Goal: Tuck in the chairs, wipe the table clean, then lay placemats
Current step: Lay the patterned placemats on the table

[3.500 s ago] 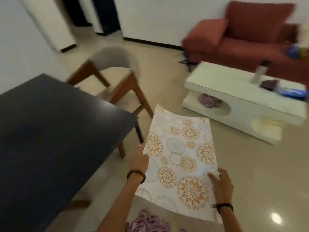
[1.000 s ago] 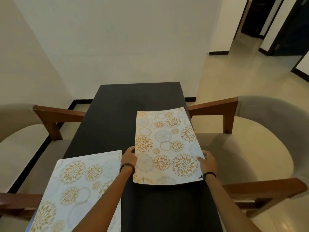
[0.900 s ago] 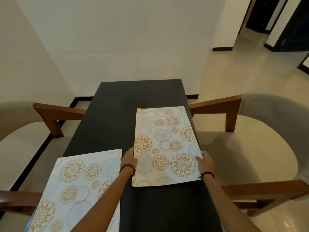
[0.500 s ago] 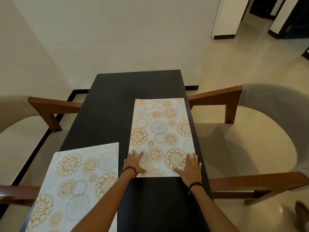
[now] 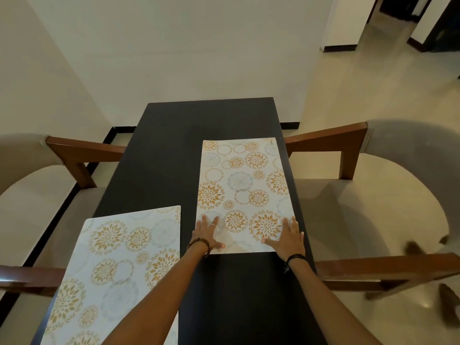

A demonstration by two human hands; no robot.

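A white placemat with orange flower circles (image 5: 245,185) lies flat along the right side of the dark table (image 5: 174,150). My left hand (image 5: 206,232) presses its near left corner with straight fingers. My right hand (image 5: 288,239) lies flat on its near right corner. A second placemat of the same pattern (image 5: 117,270) lies on the near left of the table, partly under my left forearm. A grey chair with wooden arms (image 5: 373,195) stands at the table's right side, another grey chair (image 5: 37,185) at the left, both with seats partly under the table.
A white wall stands close behind the table's far end. Beige tiled floor (image 5: 361,83) opens to the right toward a doorway (image 5: 398,11). A dark blurred shape, perhaps a foot (image 5: 448,297), shows at the lower right by the chair.
I carried the placemat over from the sofa side, set it on the table's right side and flattened both hands on its near corners. In the last half second little has moved.
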